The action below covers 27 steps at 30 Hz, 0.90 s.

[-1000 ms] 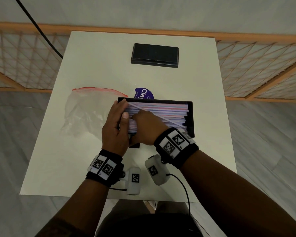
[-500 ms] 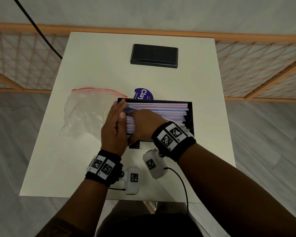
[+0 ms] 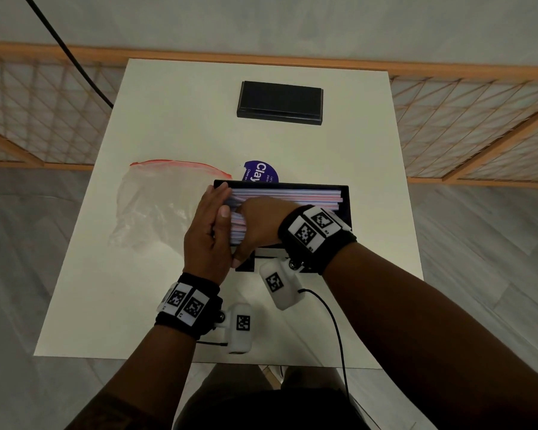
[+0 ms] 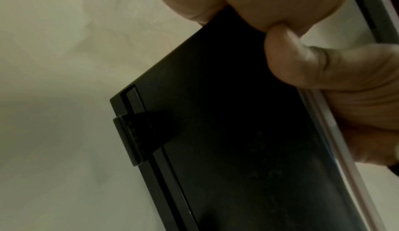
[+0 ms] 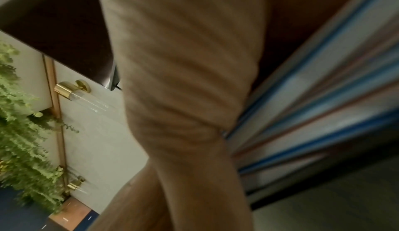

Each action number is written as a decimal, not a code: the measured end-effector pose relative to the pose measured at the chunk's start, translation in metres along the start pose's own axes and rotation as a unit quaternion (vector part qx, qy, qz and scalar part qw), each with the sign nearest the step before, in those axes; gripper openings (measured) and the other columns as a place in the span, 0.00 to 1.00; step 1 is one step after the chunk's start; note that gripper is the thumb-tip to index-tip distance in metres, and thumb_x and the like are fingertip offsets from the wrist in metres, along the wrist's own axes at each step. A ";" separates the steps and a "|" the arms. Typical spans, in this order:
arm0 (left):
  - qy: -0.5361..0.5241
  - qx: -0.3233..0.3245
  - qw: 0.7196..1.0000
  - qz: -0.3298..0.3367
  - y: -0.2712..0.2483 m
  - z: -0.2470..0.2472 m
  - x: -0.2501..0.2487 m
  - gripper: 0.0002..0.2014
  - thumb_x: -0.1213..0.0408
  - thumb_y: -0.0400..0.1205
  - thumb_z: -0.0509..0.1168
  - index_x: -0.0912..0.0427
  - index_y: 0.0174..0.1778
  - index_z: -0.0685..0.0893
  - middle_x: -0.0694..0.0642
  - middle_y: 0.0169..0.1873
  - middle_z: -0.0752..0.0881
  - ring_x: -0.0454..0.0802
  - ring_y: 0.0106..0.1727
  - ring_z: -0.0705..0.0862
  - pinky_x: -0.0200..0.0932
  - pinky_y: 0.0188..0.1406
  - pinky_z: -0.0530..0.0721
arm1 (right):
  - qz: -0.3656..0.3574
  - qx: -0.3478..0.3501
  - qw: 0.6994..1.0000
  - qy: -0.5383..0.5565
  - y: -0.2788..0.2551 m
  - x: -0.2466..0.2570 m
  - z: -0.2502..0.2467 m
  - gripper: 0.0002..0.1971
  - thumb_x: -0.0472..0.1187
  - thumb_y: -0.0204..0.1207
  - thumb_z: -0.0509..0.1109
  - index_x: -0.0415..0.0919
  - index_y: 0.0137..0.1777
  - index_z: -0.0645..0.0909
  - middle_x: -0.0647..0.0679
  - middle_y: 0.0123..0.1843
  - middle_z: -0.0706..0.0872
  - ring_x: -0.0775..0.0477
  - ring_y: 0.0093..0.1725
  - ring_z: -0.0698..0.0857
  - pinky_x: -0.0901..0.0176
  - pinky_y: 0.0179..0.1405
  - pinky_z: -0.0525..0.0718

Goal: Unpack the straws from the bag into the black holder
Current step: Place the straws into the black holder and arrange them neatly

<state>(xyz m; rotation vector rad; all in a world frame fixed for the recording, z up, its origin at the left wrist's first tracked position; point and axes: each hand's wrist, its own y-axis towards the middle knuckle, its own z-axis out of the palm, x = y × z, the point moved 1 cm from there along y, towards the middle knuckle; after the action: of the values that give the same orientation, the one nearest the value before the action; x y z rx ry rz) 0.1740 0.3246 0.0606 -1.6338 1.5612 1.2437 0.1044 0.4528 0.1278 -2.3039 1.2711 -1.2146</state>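
a: where do the straws (image 3: 289,195) sit?

b: lying lengthwise in the black holder (image 3: 344,200), a pink, blue and white bundle filling most of it; the holder rests near the middle of the white table (image 3: 180,119), its far rim just in front of a purple round label (image 3: 260,172).

a: and the left hand (image 3: 207,234)?

b: flat against the left end of the holder, fingers straight and close together, pointing away from the person, the thumb lying along the straw ends; the left wrist view shows the holder's dark outer wall (image 4: 226,115) with fingertips (image 4: 287,52) meeting at its top edge.

a: the right hand (image 3: 261,225)?

b: laid over the near left part of the bundle, palm down, thumb (image 3: 238,257) reaching down over the holder's near edge, touching the left hand; the fingers are hidden under the hand, so i cannot tell whether they pinch any straws; the right wrist view is blurred, showing only skin beside striped straws (image 5: 323,98).

a: the bag (image 3: 162,206)?

b: clear plastic with a red zip strip, crumpled on the table just left of the holder, partly under the left hand.

a: anything else?

b: a black lid-like box (image 3: 280,102) lies well apart at the far side of the table.
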 end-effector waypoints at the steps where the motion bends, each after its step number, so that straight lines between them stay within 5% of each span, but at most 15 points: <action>1: -0.004 0.000 1.000 -0.004 -0.001 -0.001 -0.002 0.23 0.56 0.92 0.52 0.61 0.78 0.81 0.46 0.78 0.78 0.30 0.84 0.67 0.28 0.83 0.65 | -0.001 0.001 1.000 0.001 -0.001 0.001 0.000 0.25 0.55 0.60 0.88 0.59 0.35 0.69 0.58 0.36 0.81 0.53 0.39 0.83 0.61 0.44 0.79; 9: -0.007 0.007 1.000 -0.010 -0.001 -0.005 -0.009 0.24 0.53 0.91 0.53 0.61 0.78 0.81 0.52 0.78 0.80 0.40 0.82 0.73 0.28 0.81 0.69 | -0.019 0.012 0.999 0.043 -0.006 0.006 -0.001 0.23 0.53 0.59 0.88 0.57 0.45 0.77 0.53 0.46 0.89 0.50 0.47 0.87 0.56 0.58 0.86; 12: -0.018 0.008 1.000 -0.010 -0.001 -0.006 -0.011 0.23 0.54 0.91 0.53 0.59 0.77 0.81 0.52 0.78 0.80 0.44 0.82 0.75 0.31 0.81 0.71 | -0.027 0.017 0.998 0.047 -0.009 0.005 -0.006 0.22 0.48 0.63 0.87 0.55 0.46 0.74 0.61 0.39 0.82 0.64 0.37 0.80 0.83 0.40 0.76; 13: -0.022 0.005 1.000 -0.011 -0.001 -0.007 -0.012 0.22 0.56 0.92 0.53 0.59 0.77 0.81 0.52 0.78 0.81 0.45 0.82 0.76 0.33 0.81 0.72 | -0.030 0.016 0.998 0.045 -0.012 0.006 -0.009 0.22 0.48 0.64 0.87 0.55 0.44 0.74 0.63 0.37 0.79 0.66 0.35 0.78 0.85 0.33 0.73; 17: -0.014 0.006 1.000 -0.008 -0.001 -0.005 -0.011 0.20 0.62 0.93 0.53 0.62 0.77 0.81 0.52 0.79 0.80 0.38 0.82 0.74 0.31 0.81 0.70 | -0.024 0.022 0.998 0.046 -0.011 0.004 -0.007 0.19 0.47 0.63 0.87 0.56 0.39 0.76 0.62 0.35 0.81 0.63 0.36 0.80 0.78 0.34 0.74; 21: -0.002 0.020 1.000 0.000 -0.006 -0.002 -0.002 0.23 0.58 0.92 0.51 0.62 0.78 0.81 0.48 0.80 0.78 0.27 0.84 0.66 0.29 0.83 0.65 | -0.003 0.044 0.999 0.025 -0.005 0.006 -0.001 0.21 0.51 0.60 0.88 0.49 0.49 0.84 0.54 0.43 0.88 0.54 0.44 0.86 0.60 0.54 0.84; 24: -0.002 0.022 1.000 0.001 -0.007 -0.003 0.000 0.24 0.58 0.93 0.50 0.62 0.79 0.80 0.50 0.80 0.78 0.36 0.86 0.67 0.32 0.84 0.65 | -0.005 0.026 1.000 -0.003 -0.005 0.010 -0.001 0.23 0.50 0.61 0.88 0.48 0.49 0.80 0.55 0.40 0.84 0.55 0.39 0.82 0.61 0.50 0.80; 27: -0.020 0.019 1.000 -0.010 -0.007 -0.006 0.002 0.24 0.58 0.93 0.49 0.64 0.79 0.80 0.53 0.80 0.79 0.46 0.86 0.71 0.40 0.86 0.68 | -0.010 -0.010 0.999 -0.051 -0.004 0.013 0.002 0.28 0.51 0.61 0.87 0.43 0.58 0.82 0.50 0.48 0.86 0.49 0.44 0.83 0.59 0.47 0.80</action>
<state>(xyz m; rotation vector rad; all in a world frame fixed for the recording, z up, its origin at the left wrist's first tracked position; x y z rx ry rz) 0.1815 0.3194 0.0597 -1.5874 1.5310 1.2219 0.1123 0.4444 0.1363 -2.3663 1.2325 -1.0798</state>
